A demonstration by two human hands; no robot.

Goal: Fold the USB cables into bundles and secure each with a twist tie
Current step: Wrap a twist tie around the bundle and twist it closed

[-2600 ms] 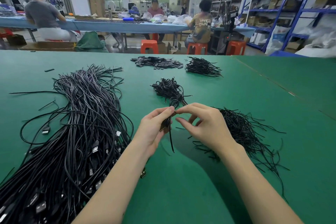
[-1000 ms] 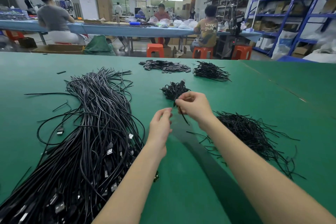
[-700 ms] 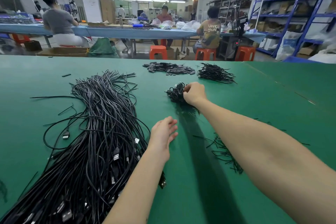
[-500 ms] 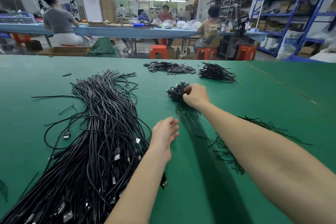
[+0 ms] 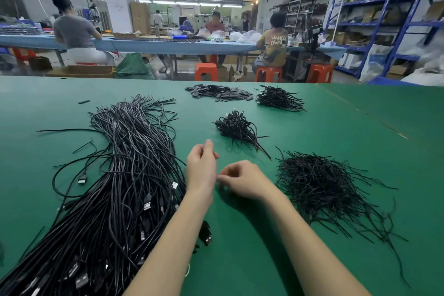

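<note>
Both hands, left hand (image 5: 201, 168) and right hand (image 5: 245, 181), are hovering empty with fingers loosely curled beside the loose USB cables (image 5: 125, 175) lying on the green worktop (image 5: 336, 127); cables look light, limp, tangle-prone, probably best taken near a plug.

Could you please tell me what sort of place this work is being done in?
Most likely a factory assembly floor: a green table heaped with loose USB cables and twist ties, people seated at a long blue workbench, and blue storage racks with boxes.
</note>
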